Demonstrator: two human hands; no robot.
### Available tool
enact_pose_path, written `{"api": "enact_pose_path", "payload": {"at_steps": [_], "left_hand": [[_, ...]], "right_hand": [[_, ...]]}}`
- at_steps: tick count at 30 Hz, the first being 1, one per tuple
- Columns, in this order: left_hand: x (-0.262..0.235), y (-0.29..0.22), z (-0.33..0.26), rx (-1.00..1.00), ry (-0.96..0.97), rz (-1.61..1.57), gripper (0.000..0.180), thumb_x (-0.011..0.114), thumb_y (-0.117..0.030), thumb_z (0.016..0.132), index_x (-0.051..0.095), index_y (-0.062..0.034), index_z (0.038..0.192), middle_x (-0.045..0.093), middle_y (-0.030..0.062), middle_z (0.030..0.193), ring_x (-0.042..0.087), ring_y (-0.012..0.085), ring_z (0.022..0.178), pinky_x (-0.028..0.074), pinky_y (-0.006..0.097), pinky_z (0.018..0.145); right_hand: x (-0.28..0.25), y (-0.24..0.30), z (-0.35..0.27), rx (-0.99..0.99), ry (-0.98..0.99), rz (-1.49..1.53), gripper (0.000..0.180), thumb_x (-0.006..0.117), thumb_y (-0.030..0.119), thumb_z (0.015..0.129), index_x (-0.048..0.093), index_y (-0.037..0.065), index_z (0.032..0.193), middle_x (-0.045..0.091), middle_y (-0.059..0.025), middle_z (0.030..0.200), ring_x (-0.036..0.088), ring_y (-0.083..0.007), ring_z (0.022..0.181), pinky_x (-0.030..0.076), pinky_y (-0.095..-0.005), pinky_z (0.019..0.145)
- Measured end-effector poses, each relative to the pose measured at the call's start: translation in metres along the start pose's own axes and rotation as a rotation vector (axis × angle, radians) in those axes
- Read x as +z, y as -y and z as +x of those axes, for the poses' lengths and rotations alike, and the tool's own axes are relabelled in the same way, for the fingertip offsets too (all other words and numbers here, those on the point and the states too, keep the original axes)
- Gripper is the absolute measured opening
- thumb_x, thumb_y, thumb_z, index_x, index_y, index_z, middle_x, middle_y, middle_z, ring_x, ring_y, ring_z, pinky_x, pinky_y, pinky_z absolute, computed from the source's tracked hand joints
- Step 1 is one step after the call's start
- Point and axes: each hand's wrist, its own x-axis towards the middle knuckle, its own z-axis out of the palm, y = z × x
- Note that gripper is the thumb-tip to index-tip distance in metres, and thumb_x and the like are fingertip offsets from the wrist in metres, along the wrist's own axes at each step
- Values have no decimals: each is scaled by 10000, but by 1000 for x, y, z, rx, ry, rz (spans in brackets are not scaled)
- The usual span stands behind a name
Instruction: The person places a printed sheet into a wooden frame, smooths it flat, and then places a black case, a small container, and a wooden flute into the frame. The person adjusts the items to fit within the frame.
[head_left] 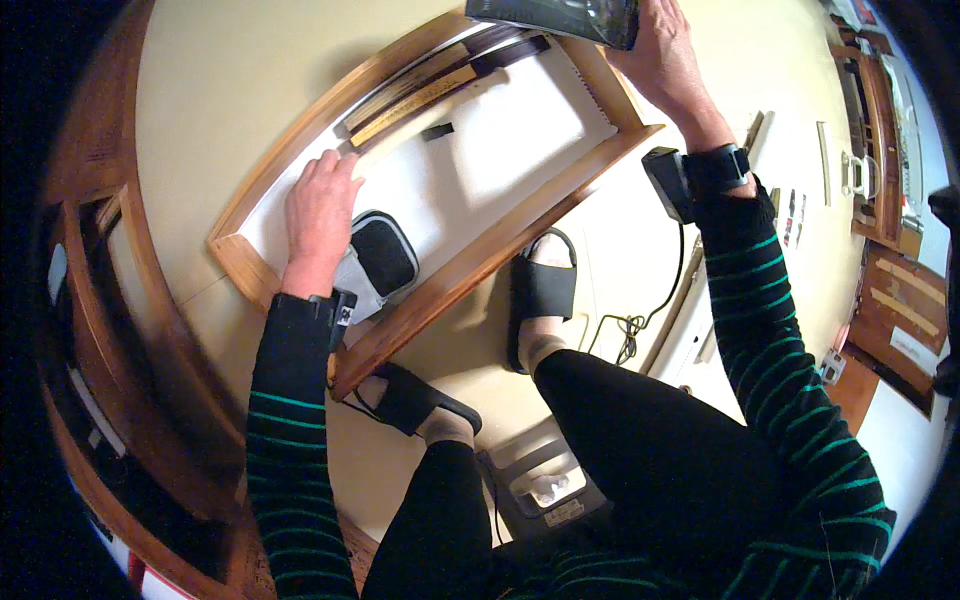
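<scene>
My right hand [664, 72] grips a glossy black package [565, 18] at the top, over the far corner of a wooden drawer [500, 255]; both hand and package are partly cut off by the frame. Inside the drawer, several books or book-like bundles [420, 104] lean along its far side. By their near end is my left hand [322, 205], fingers slightly bent and apparently holding nothing; whether they touch the books I cannot tell. A black-and-grey pouch [386, 250] lies beside my left wrist. A small black piece [438, 131] rests on the drawer's white bottom.
The drawer stands on the pale floor [220, 90] in front of my slippered feet [546, 290]. A black box-shaped device [668, 184] with a cord [630, 325] is below my right wrist. Wooden furniture [150, 270] stands left. A dark case [550, 490] sits between my legs.
</scene>
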Motion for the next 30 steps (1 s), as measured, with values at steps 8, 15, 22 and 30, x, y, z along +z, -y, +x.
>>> {"api": "enact_pose_path", "payload": {"at_steps": [8, 15, 22, 30], "left_hand": [[27, -30, 43, 26, 74, -6, 210, 716, -174, 873, 631, -33, 1005, 632, 129, 1060, 660, 326, 1005, 570, 449, 819], [53, -39, 60, -82, 28, -78, 211, 658, -65, 885, 609, -31, 1087, 626, 167, 1089, 674, 389, 975, 565, 490, 827], [35, -3, 45, -113, -278, -426, 123, 651, -98, 917, 643, -16, 1008, 649, 139, 1073, 662, 322, 1046, 540, 382, 847], [-46, 7, -58, -378, 187, -1361, 638, 654, -332, 991, 424, 15, 1474, 520, 164, 1449, 501, 203, 1319, 396, 345, 1101]], "right_hand": [[17, 9, -10, -21, 40, 62, 576, 666, 33, 731, 501, 41, 1282, 580, -183, 1149, 536, -390, 1115, 395, -485, 1018], [32, 23, -10, -34, 96, 63, 618, 626, -5, 682, 497, 27, 1285, 569, -184, 1146, 521, -404, 1089, 400, -487, 1010], [28, 39, -10, -189, 216, 137, 643, 619, 3, 663, 494, 21, 1294, 543, -210, 1236, 467, -416, 1242, 348, -496, 1101], [74, 138, 3, -695, 356, 195, 497, 694, 84, 786, 586, 237, 1247, 454, -45, 1504, 322, -332, 1481, 229, -626, 1193]]}}
